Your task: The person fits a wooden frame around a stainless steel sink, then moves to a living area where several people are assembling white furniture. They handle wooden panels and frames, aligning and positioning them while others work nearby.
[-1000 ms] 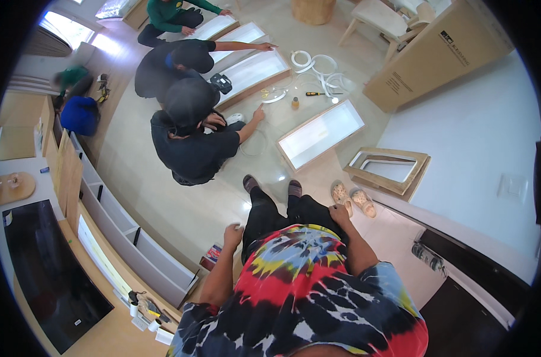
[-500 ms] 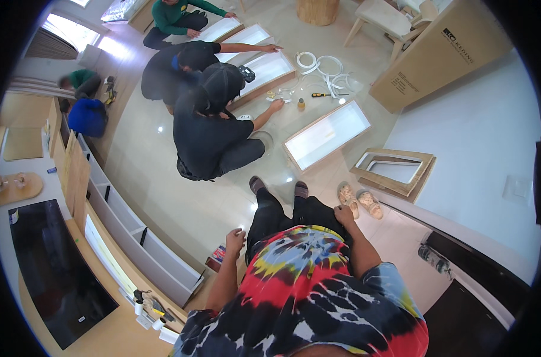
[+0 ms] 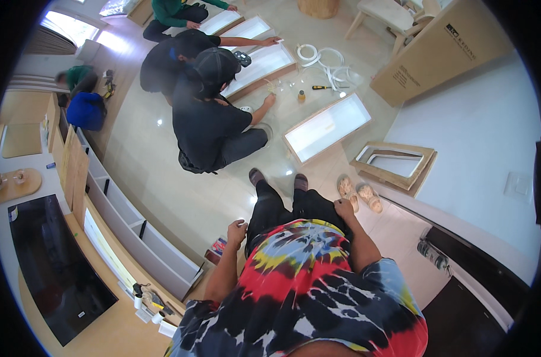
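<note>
My left hand [image 3: 237,232] hangs beside my left thigh with its fingers curled closed. A small pale thing shows at its fingertips, too small to make out. My right hand [image 3: 344,209] rests against the right hip of my black trousers [image 3: 315,209]; its fingers are mostly hidden. Ahead on the tiled floor lies a shallow open box with a white inside and wooden rim [image 3: 329,130], out of reach of both hands. A pair of tan clogs [image 3: 358,193] sits on the floor near my right foot.
Co-workers in black [image 3: 214,128] crouch ahead by more white-lined boxes [image 3: 263,66]. Coiled white strips [image 3: 330,64], a screwdriver [image 3: 323,87] and a small bottle [image 3: 301,96] lie near them. A large carton [image 3: 440,53] and wooden frames [image 3: 395,163] stand right; a dark screen [image 3: 59,271] lies left.
My left hand has shifted slightly upward, its fingers still curled. The nearest crouching co-worker's hand has drawn back slightly across the floor. My right hand stays at my hip.
</note>
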A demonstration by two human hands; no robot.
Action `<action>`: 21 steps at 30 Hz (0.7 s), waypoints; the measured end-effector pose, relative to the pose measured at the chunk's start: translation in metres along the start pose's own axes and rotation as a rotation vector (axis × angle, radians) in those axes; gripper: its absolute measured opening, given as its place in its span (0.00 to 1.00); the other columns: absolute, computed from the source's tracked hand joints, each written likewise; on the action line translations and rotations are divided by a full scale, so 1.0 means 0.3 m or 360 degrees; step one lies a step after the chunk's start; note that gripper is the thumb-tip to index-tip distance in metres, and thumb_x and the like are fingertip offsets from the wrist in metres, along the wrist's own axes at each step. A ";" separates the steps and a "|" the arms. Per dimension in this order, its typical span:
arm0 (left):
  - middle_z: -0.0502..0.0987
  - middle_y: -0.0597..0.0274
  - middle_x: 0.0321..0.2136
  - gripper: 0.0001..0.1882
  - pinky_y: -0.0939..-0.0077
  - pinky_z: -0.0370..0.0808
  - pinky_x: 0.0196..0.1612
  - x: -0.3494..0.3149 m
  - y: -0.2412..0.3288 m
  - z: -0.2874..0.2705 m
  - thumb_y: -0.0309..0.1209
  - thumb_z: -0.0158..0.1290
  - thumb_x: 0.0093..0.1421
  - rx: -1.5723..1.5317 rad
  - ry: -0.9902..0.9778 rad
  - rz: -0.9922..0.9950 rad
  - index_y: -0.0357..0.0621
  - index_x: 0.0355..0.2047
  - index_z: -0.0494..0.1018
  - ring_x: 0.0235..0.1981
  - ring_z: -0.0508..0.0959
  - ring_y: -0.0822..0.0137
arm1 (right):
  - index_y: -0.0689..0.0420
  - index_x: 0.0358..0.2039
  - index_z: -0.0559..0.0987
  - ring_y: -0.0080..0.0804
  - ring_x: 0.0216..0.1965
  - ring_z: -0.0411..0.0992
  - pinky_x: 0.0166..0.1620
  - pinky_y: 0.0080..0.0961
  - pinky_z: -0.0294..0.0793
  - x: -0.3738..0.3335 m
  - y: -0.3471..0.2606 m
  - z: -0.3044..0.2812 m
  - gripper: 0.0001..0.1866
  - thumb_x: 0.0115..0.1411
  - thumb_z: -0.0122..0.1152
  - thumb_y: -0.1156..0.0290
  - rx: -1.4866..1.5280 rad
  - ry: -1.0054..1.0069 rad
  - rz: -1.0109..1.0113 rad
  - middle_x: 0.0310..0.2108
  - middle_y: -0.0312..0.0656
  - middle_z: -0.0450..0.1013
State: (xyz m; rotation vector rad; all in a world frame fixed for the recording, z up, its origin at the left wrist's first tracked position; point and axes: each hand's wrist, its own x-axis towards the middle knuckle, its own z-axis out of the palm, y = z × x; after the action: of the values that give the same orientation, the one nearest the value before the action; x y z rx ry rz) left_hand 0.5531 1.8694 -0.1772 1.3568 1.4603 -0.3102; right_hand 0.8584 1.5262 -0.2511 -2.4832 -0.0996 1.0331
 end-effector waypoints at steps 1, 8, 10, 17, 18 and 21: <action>0.82 0.56 0.30 0.22 0.76 0.73 0.23 -0.011 -0.009 0.004 0.31 0.59 0.61 -0.0002 -0.0013 -0.0020 0.34 0.54 0.75 0.22 0.77 0.71 | 0.63 0.36 0.85 0.54 0.43 0.79 0.50 0.41 0.76 -0.002 0.003 -0.001 0.21 0.58 0.55 0.58 0.0022 0.0000 -0.0002 0.38 0.59 0.80; 0.83 0.55 0.29 0.21 0.75 0.72 0.22 -0.008 -0.022 0.016 0.31 0.59 0.61 -0.0001 0.0009 0.0033 0.35 0.52 0.76 0.20 0.76 0.71 | 0.65 0.36 0.84 0.55 0.44 0.78 0.51 0.42 0.75 0.008 0.002 -0.006 0.21 0.58 0.54 0.58 0.0002 -0.0006 -0.0026 0.38 0.60 0.79; 0.83 0.55 0.30 0.21 0.75 0.73 0.22 -0.006 -0.009 0.017 0.32 0.60 0.60 0.0017 0.0030 0.0036 0.35 0.52 0.77 0.20 0.76 0.71 | 0.65 0.36 0.83 0.57 0.45 0.77 0.52 0.45 0.74 0.010 0.005 -0.009 0.22 0.59 0.53 0.57 0.0012 -0.0021 -0.0065 0.40 0.61 0.78; 0.83 0.56 0.29 0.21 0.75 0.73 0.22 0.014 -0.017 0.007 0.32 0.60 0.60 -0.0013 0.0034 0.0029 0.36 0.53 0.76 0.20 0.76 0.71 | 0.66 0.37 0.83 0.57 0.44 0.77 0.52 0.42 0.74 -0.003 -0.028 -0.018 0.22 0.58 0.54 0.57 -0.0008 0.0009 -0.0049 0.39 0.61 0.78; 0.83 0.56 0.29 0.21 0.75 0.73 0.22 0.016 -0.020 0.006 0.32 0.60 0.60 -0.0007 0.0033 0.0024 0.36 0.53 0.76 0.20 0.76 0.71 | 0.66 0.37 0.83 0.57 0.45 0.77 0.52 0.44 0.74 -0.006 -0.031 -0.020 0.22 0.59 0.53 0.57 -0.0002 0.0004 -0.0047 0.39 0.62 0.78; 0.82 0.57 0.29 0.21 0.76 0.72 0.22 0.009 -0.014 0.014 0.31 0.59 0.61 -0.0018 0.0017 -0.0009 0.36 0.53 0.76 0.20 0.76 0.71 | 0.66 0.36 0.83 0.58 0.45 0.77 0.52 0.45 0.74 -0.005 -0.023 -0.023 0.23 0.59 0.53 0.56 -0.0031 -0.0008 -0.0048 0.39 0.62 0.78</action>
State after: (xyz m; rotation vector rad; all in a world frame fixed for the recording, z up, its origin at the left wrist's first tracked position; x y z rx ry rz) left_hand 0.5524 1.8665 -0.1829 1.3474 1.4728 -0.2987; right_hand 0.8627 1.5294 -0.2429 -2.4891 -0.1489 1.0305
